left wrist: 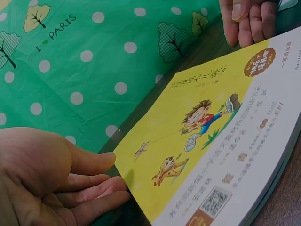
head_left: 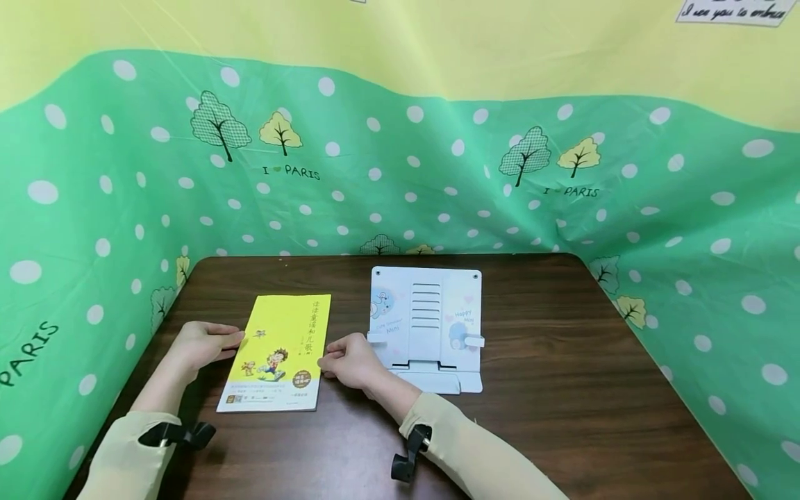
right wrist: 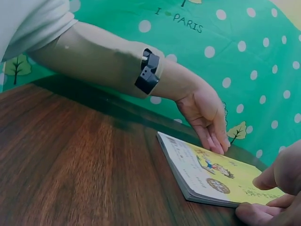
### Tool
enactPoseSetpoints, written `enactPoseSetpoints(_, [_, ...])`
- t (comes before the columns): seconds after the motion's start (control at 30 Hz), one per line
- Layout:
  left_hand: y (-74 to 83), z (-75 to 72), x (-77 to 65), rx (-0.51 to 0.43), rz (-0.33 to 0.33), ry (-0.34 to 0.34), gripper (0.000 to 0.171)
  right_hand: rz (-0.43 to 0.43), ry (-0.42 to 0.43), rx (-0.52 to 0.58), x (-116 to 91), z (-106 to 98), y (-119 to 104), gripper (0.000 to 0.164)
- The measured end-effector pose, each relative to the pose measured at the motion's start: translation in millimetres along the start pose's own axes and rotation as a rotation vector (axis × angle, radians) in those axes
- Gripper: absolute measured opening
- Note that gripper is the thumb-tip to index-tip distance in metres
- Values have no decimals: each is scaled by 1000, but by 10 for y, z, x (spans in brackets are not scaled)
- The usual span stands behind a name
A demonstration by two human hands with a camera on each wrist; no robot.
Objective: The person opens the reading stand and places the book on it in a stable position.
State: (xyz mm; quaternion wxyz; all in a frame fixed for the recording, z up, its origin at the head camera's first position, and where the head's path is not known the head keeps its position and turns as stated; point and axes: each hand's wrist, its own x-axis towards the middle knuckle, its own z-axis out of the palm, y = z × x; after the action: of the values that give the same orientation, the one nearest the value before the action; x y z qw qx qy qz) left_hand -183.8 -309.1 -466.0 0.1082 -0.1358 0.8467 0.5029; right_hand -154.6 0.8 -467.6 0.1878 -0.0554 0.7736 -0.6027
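Observation:
A yellow children's book [head_left: 278,340] with a cartoon boy on its cover lies flat on the table at the left. At its left edge is my left hand [head_left: 203,344], its thumb tip [left wrist: 107,162] and fairly straight fingers touching the side. My right hand [head_left: 353,360] holds the opposite edge. In the right wrist view, its thumb [right wrist: 264,180] is over the cover and a finger [right wrist: 254,214] lies low beside the book's edge. A white book stand [head_left: 426,326] with blue cartoon prints is just right of my right hand.
The dark wooden table [head_left: 550,389] extends to the right of the stand. Green and yellow fabric [head_left: 412,173] with white dots and trees hangs around its back and sides. Black camera straps [head_left: 178,435] sit on both wrists.

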Motion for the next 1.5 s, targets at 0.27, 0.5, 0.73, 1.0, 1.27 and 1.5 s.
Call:
enactPoseSetpoints(0.27, [13, 27, 21, 46, 7, 41, 51, 46, -27, 55, 59, 16, -35, 40])
enactPoseSetpoints(0.5, [-14, 40, 33, 46, -1, 53, 49, 84, -80, 72, 139, 10, -43, 33])
enactPoseSetpoints(0.73, [-43, 31, 37, 47, -6, 48, 44, 79, -98, 40, 148, 12, -58, 32])
enactPoseSetpoints(1.0, [-70, 29, 11, 51, -4, 44, 46, 26, -47, -209, 93, 75, -118, 24])
enactPoseSetpoints(1.27, [-137, 28, 17, 35, -5, 29, 47, 63, -39, -145, 132, 84, -138, 23])
enactPoseSetpoints(1.5, [-149, 25, 17, 35, -8, 22, 49, 113, -44, -24, 181, 76, -135, 10])
